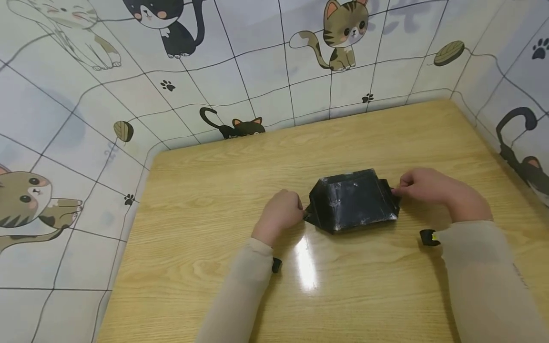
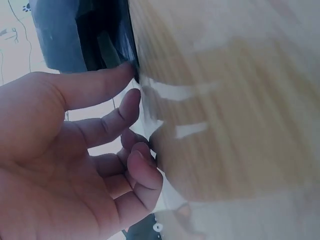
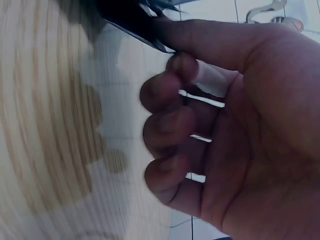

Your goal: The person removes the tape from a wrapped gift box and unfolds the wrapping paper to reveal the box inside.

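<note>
A black folded box (image 1: 358,197) lies on the wooden table, its edges scuffed pale and a flap sticking out at each end. At its left end my left hand (image 1: 280,214) has thumb and forefinger at the tip of the flap. The left wrist view shows the thumb (image 2: 100,85) against the dark flap's tip, the other fingers loosely curled below. My right hand (image 1: 433,190) pinches the flap at the right end. Close up, the right thumb (image 3: 215,40) lies on the black flap (image 3: 135,25), and the forefinger, wrapped in a white strip (image 3: 211,80), sits under it.
The light wooden table (image 1: 206,228) reaches back to a tiled wall (image 1: 257,81) printed with cartoon cats, which also runs along both sides. Small black wrist pieces show under each sleeve (image 1: 484,267). A bright reflection lies on the tabletop in front of the box.
</note>
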The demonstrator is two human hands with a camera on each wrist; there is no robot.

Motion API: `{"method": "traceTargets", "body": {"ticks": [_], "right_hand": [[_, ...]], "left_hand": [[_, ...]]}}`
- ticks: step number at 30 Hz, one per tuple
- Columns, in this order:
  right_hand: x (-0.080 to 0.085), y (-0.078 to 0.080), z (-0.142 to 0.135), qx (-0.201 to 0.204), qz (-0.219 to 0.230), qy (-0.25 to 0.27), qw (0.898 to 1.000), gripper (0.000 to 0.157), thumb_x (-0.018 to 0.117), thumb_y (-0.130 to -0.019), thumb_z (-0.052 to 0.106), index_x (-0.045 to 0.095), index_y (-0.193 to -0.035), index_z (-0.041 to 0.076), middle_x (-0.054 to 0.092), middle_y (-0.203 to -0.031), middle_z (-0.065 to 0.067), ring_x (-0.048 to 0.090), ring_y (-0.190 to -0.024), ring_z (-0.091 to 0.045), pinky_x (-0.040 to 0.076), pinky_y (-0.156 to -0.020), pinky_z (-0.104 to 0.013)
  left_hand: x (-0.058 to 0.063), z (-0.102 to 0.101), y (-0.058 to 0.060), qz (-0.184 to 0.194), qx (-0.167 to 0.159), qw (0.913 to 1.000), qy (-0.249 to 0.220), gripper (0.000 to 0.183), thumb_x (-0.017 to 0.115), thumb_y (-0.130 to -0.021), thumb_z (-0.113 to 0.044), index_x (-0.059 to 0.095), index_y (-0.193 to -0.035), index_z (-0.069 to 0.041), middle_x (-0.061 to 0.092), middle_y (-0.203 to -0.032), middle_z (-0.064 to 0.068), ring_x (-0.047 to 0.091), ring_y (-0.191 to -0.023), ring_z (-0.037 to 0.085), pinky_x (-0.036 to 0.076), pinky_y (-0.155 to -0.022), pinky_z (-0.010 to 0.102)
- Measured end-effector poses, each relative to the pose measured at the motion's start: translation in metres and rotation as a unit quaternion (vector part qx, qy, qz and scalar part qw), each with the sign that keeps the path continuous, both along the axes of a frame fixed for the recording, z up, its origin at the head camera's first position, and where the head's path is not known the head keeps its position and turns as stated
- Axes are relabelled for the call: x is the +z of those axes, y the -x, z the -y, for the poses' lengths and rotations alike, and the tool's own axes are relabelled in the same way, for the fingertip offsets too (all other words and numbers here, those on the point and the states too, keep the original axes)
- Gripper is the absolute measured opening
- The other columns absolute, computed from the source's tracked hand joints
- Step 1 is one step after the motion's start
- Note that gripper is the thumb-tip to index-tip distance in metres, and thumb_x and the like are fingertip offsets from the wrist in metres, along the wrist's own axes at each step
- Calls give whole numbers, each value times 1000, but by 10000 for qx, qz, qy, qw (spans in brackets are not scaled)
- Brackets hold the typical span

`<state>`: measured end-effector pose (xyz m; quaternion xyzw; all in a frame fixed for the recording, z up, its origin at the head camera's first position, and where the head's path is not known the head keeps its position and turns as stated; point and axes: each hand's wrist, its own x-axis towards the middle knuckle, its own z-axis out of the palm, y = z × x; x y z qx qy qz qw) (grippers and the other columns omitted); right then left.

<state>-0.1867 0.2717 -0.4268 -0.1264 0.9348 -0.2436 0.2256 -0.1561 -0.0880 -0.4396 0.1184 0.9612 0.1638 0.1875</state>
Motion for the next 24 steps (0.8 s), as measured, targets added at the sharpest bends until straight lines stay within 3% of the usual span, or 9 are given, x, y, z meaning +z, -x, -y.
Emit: {"method": "traceTargets", "body": {"ticks": [1, 4, 5, 6, 11, 12, 13, 17, 24], "right_hand": [[0, -1, -2, -30, 79, -3, 10000, 42, 69, -103, 28, 52, -68, 13, 39, -63, 6, 37, -61, -12, 32, -59, -30], [0, -3, -8, -105, 302, 11, 9995, 42, 67, -104, 36, 59, -72, 12, 39, -65, 7, 38, -63, -12, 32, -60, -30], [0, -3, -10, -112, 331, 23, 9994, 43, 66, -105, 39, 60, -73, 12, 39, -65, 7, 39, -64, -12, 32, -60, -30], [0, -4, -11, -124, 349, 24, 9993, 44, 66, -105, 42, 59, -73, 12, 39, -65, 7, 39, -64, -12, 32, -60, -30], [0, -8, -18, -381, 478, 349, 9975, 53, 67, -104, 49, 53, -73, 9, 40, -63, 6, 39, -60, -13, 35, -59, -32], [1, -9, -19, -435, 526, 461, 9966, 54, 67, -103, 50, 53, -75, 6, 40, -63, 6, 39, -59, -13, 36, -59, -32], [1, -9, -19, -495, 581, 606, 9952, 55, 67, -103, 51, 53, -77, 5, 40, -63, 6, 40, -58, -13, 37, -59, -32], [-2, -10, -19, -640, 783, 1115, 9886, 54, 67, -104, 50, 55, -86, 0, 41, -66, 4, 42, -60, -15, 39, -59, -34], [-10, -10, -9, -827, 1010, 1558, 9791, 47, 73, -101, 43, 46, -81, 10, 46, -68, 2, 46, -60, -14, 38, -54, -30]], "left_hand": [[0, -2, 0, -22, -31, 10000, 90, 34, 73, -100, -27, 75, -67, -16, 68, -78, -3, 59, -82, 17, 55, -86, 36], [1, -6, 1, -43, -59, 9999, 98, 22, 73, -98, -24, 81, -80, -15, 72, -96, 1, 61, -97, 19, 54, -86, 36], [1, -6, 1, -42, -69, 9999, 76, 21, 73, -98, -21, 79, -78, -15, 70, -94, 1, 61, -93, 18, 53, -82, 35], [-11, -4, 5, -111, -122, 9999, 21, 25, 71, -96, -20, 75, -72, -16, 67, -87, -2, 58, -85, 16, 51, -76, 32], [-7, -1, 6, 217, -29, 9980, -588, 36, 67, -98, -20, 55, -64, -19, 47, -65, -8, 41, -59, 10, 36, -58, 26], [-7, 0, 7, 317, 19, 9964, -781, 36, 67, -99, -23, 56, -65, -18, 48, -64, -8, 41, -58, 10, 36, -57, 26], [5, -2, 3, 472, 112, 9942, -962, 33, 67, -101, -23, 58, -69, -16, 50, -65, -7, 43, -58, 11, 38, -58, 26], [3, 1, 6, 690, 308, 9817, -1749, 23, 69, -101, -25, 66, -82, -13, 66, -74, -3, 55, -65, 12, 44, -63, 27], [-1, 23, 9, 753, 736, 9636, -2457, 6, 69, -96, -11, 71, -96, -6, 74, -82, 5, 69, -73, 17, 50, -65, 26]]}}
